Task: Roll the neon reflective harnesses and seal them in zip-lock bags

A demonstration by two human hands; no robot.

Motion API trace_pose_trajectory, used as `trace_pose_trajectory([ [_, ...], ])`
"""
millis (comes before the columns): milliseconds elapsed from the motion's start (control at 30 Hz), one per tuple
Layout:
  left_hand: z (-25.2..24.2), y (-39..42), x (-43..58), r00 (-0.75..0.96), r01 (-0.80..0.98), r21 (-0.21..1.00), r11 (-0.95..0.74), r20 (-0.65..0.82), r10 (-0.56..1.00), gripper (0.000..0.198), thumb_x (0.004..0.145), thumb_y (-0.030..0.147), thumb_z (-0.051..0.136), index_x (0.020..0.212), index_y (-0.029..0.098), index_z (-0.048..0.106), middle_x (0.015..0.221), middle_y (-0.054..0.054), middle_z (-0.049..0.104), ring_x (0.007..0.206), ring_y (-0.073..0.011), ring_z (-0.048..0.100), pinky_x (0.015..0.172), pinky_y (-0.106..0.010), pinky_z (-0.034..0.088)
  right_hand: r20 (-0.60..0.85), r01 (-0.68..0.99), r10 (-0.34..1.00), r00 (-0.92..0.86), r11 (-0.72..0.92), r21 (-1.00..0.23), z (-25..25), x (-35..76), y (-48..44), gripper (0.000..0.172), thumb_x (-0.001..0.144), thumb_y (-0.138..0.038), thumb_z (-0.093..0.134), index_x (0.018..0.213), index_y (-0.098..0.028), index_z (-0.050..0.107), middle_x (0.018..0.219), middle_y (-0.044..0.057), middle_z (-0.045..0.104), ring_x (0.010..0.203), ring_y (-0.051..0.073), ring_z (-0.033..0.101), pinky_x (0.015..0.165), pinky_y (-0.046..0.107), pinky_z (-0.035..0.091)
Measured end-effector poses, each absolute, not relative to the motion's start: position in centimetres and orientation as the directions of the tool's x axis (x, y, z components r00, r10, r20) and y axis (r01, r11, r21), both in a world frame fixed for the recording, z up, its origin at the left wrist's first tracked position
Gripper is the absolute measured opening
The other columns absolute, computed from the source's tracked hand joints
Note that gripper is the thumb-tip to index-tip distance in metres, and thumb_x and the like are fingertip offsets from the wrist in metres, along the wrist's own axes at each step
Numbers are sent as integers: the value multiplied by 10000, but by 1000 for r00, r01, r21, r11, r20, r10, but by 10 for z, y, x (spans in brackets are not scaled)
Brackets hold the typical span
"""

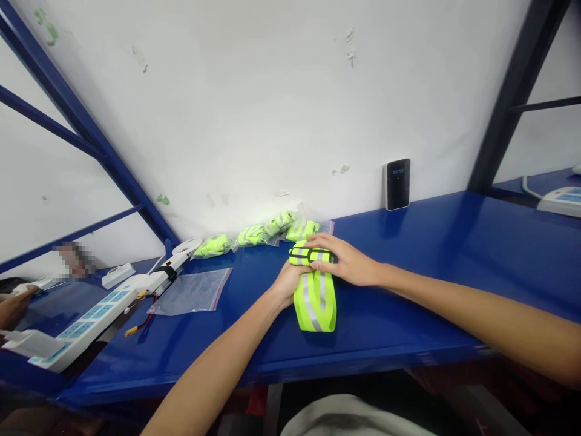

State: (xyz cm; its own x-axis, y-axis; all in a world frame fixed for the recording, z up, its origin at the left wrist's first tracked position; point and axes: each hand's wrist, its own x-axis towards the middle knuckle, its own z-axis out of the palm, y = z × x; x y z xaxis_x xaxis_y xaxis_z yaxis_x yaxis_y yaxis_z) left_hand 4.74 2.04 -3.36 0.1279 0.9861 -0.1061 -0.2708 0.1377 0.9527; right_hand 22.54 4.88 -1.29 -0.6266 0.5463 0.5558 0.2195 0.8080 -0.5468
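Observation:
A folded neon-yellow reflective safety vest point(315, 306) lies on the blue shelf top point(399, 303), its grey reflective stripes running lengthwise. Its upper end is rolled, with a dark band point(302, 254) across it. My left hand point(288, 283) grips that rolled end from below and the left. My right hand point(342, 259) lies across the top, its fingers pressing the roll. Behind my hands, several neon-yellow vests sealed in plastic bags point(265, 230) lie in a row along the wall.
A flat zip bag point(190, 292) lies left of my hands, beside a white power strip point(79, 321) with red-and-black wires. A white handheld fan point(179, 257) rests nearby. A black device point(398, 184) stands against the wall. At far left is another person's hand point(13, 306).

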Motion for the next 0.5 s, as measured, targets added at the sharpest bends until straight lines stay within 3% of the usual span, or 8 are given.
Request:
trace_pose_trajectory([
  [133, -33, 19, 50, 120, -247, 965, 87, -59, 991, 365, 572, 127, 777, 923, 142, 677, 750, -44, 715, 677, -213, 672, 665, -319, 509, 575, 259, 606, -551, 778, -572, -15, 223, 53, 395, 798, -315, 705, 1180, -240, 640, 1441, 130, 381, 1353, 334, 385, 1081, 554, 337],
  [233, -34, 18, 49, 115, -219, 974, 49, -24, 993, 306, 587, 146, 764, 881, 146, 682, 715, -30, 699, 640, -192, 649, 645, -304, 494, 604, 239, 577, -550, 802, -548, -14, 223, 55, 418, 776, -278, 724, 1185, -260, 640, 1428, 116, 407, 1352, 334, 391, 1078, 554, 344],
  [367, -37, 19, 48, 143, -210, 978, 17, 14, 990, 256, 595, 138, 739, 846, 153, 689, 678, -9, 675, 588, -160, 609, 626, -286, 473, 619, 174, 528, -581, 823, -540, -10, 227, 58, 547, 767, -268, 728, 1281, -251, 541, 1334, 111, 523, 1250, 309, 502, 1023, 520, 424],
  [500, -40, 21, 47, 194, -174, 985, 3, 31, 981, 155, 619, 165, 729, 766, 141, 685, 623, -7, 646, 556, -153, 584, 619, -282, 454, 469, 166, 602, -646, 711, -683, -7, 231, 60, 726, 735, -251, 754, 1384, -225, 432, 1279, 102, 590, 1102, 272, 613, 948, 457, 507],
])
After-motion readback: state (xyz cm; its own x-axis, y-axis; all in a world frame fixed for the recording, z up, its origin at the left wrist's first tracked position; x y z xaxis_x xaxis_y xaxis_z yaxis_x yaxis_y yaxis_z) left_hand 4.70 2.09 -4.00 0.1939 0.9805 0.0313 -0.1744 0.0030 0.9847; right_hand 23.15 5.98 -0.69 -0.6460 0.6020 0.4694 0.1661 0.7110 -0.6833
